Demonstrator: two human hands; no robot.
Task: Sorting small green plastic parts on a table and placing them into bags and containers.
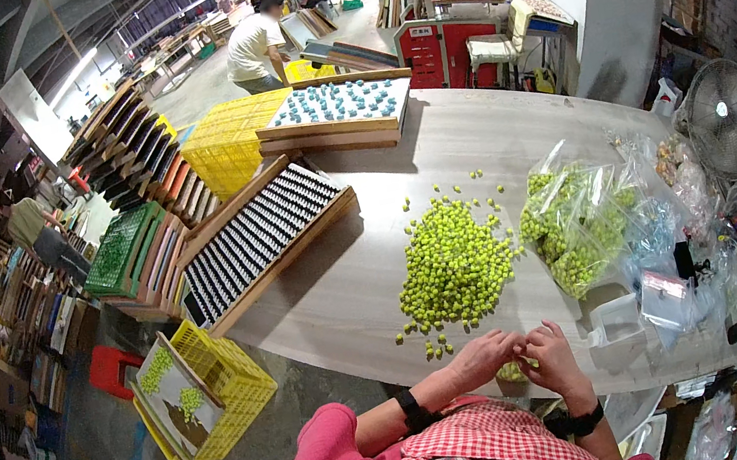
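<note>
At the table's near edge my left hand (487,357) and my right hand (554,359) meet, fingertips bent and pressed together. Whatever is pinched between them is too small to make out. Several green pieces (512,371) show just below the fingers. Beyond my hands lies a heap of small, round, yellow-green pieces (453,264), loose on the pale wood-grain table (324,312). A clear plastic bag (576,218) filled with the same green pieces lies right of the heap. Near my right hand stands a clear plastic tub (615,320).
Left on the table, a wooden-edged tray (264,239) carries rows of black-and-white pieces. Behind it, another tray (287,130) bears blue pieces beside a yellow crate (225,142). Crumpled plastic bags (659,228) and a fan (725,118) line the right. A second yellow crate (242,380) stands lower left.
</note>
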